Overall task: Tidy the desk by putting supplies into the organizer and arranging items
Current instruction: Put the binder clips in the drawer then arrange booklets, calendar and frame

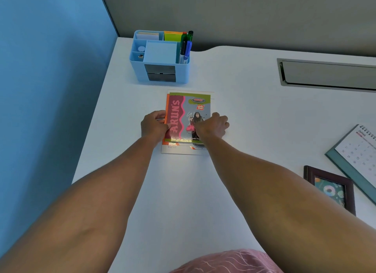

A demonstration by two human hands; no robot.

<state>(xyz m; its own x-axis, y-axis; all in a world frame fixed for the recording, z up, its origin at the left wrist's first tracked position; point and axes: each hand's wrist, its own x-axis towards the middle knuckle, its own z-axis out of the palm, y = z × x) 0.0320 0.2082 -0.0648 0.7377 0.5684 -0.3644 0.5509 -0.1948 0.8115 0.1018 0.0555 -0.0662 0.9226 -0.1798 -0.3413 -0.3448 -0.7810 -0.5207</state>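
Note:
A small stack of notebooks (188,110) lies flat on the white desk (244,114), the top one pink, green and silver with a cartoon figure. My left hand (153,125) grips the stack's left edge. My right hand (213,126) rests curled on its right edge. Behind the stack stands a light blue organizer (160,69) holding sticky notes (173,36), markers (186,45) and small clips.
A blue partition wall (50,89) borders the desk's left side. A grey cable slot (327,74) sits at the back right. A desk calendar (358,150) and a dark picture frame (330,188) lie at the right edge.

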